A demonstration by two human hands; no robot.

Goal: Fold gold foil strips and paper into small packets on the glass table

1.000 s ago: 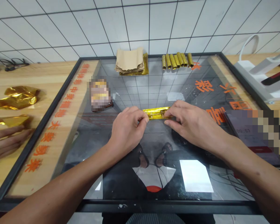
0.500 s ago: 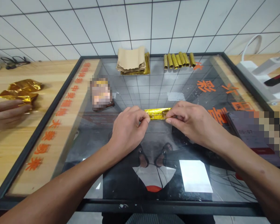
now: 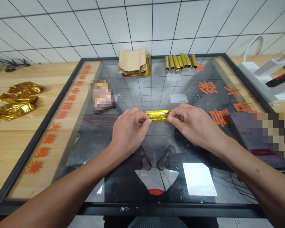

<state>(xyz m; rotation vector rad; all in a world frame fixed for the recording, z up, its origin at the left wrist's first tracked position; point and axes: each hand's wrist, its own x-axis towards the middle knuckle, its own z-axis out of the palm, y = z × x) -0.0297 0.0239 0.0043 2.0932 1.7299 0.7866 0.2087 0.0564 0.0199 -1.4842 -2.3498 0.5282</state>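
Note:
A narrow strip of shiny gold foil paper lies crosswise low over the glass tabletop, its long edges turned in. My left hand pinches its left end between thumb and fingers. At the right end, my right hand has the same kind of pinch on it. Both ends of the strip are hidden by my fingers. Beyond my hands, near the back edge, several rolled gold paper tubes lie side by side. A stack of brown paper sheets with gold foil beneath sits left of the tubes.
Crumpled gold foil pieces lie on the wooden surface at left. A blurred-out item rests on the glass. To the right are a phone and a white power strip with cables. A black frame borders the glass.
Another person's hand at the far left has gone out of view, leaving one more gold foil piece on the wood. My hands keep hold of the strip in nearly the same place.

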